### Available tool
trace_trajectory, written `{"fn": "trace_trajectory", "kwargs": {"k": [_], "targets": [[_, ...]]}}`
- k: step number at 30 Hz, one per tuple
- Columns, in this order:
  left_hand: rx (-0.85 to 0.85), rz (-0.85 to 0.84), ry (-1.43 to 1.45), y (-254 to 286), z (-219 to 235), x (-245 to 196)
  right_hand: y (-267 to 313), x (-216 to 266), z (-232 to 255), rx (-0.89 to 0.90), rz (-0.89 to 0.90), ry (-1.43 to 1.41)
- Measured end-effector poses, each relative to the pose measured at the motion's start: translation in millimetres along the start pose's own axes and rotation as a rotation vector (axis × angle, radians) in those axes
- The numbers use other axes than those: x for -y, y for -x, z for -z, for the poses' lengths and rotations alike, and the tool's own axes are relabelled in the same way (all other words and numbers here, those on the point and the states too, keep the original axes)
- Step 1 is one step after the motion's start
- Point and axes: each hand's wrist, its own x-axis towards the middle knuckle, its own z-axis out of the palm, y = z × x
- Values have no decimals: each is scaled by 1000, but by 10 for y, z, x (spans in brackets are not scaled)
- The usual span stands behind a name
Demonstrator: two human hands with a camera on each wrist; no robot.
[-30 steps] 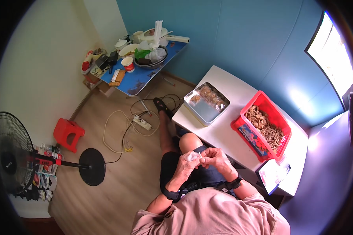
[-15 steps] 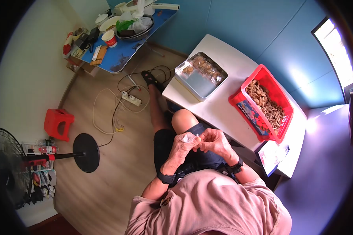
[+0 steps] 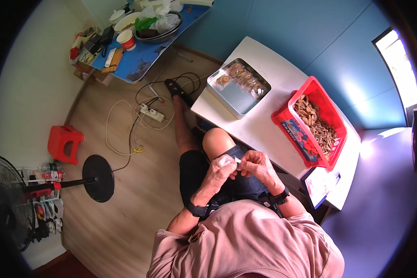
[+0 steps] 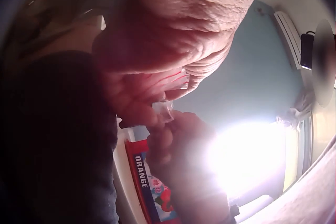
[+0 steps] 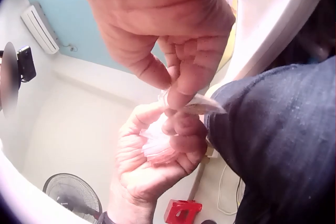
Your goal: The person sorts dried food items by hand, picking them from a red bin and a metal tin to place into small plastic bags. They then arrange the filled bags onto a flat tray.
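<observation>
Both hands meet above the lap. The left hand (image 3: 214, 175) keeps a wad of thin clear plastic bags (image 5: 160, 142) with pink-red lines in its palm, fingers curled round it. Just beyond, a small clear plastic bag (image 5: 207, 103) sits between the fingertips of both hands, with something brownish showing through it in the right wrist view. The right hand (image 3: 262, 170) pinches this bag between thumb and fingers. In the left wrist view, part of the clear bag (image 4: 164, 111) shows between the hands, while the palm hides most of the wad.
On the white table (image 3: 264, 125) ahead stand a metal tin (image 3: 238, 99) with packed bags and a red basket (image 3: 289, 111) of brown dried pieces. A blue table (image 3: 146, 60) with crockery is farther left. A fan (image 3: 9, 199), red stool (image 3: 65, 143) and cables lie leftward.
The head view has tilted, so tables and stool sit higher in it. The hands stay together over the lap; the fingers have shifted slightly and more of the white-looking plastic shows between them.
</observation>
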Motion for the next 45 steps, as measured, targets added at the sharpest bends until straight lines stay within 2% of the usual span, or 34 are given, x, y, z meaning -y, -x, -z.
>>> {"fn": "trace_trajectory", "kwargs": {"k": [1, 4, 7, 10, 14, 16, 20, 22, 24, 26, 28, 30, 32, 34, 38, 41, 42, 45], "targets": [[-42, -24, -75, 0, -9, 0, 5, -6, 1, -80, 8, 34], [-94, -96, -237, 24, -20, -71, 14, -17, 40, -125, 77, 27], [-155, -86, -170, 28, -107, -121, 30, -37, -23, -137, 128, 88], [-124, -44, -171, 60, -148, -194, 13, -106, -55, -100, 145, 111], [-115, -118, -82, 83, -156, -101, 25, -116, -119, -67, 171, 111], [-103, -98, -56, 73, -118, -78, 66, -54, -135, -59, 88, -8], [-101, -148, -295, 80, -99, -27, 62, -95, -45, -51, 117, -26], [-140, -163, -390, 73, -119, -19, 46, -180, 30, 15, 113, 67], [-151, -147, -345, 63, -152, -36, 55, -256, 0, -26, 204, 7], [-50, -173, -131, 45, -174, -72, 40, -285, 9, -64, 293, -52], [-22, -131, -100, 22, -225, -167, 58, -214, 51, -121, 301, -70], [42, -67, 12, -40, -293, -184, 121, -129, 142, -114, 288, -33], [86, -51, 40, -86, -354, -228, 171, -99, 260, 4, 181, -158], [139, -65, 160, -163, -423, -251, 168, -69, 353, -96, 219, -254], [208, -69, 192, -369, -634, -317, 226, 67, 672, -174, 226, -331], [244, -105, 201, -530, -849, -343, 343, 196, 838, -189, 312, -356], [262, -135, 191, -590, -923, -356, 408, 279, 873, -196, 329, -334], [317, -170, 207, -825, -1107, -315, 507, 379, 1066, -368, 364, -21]]}}
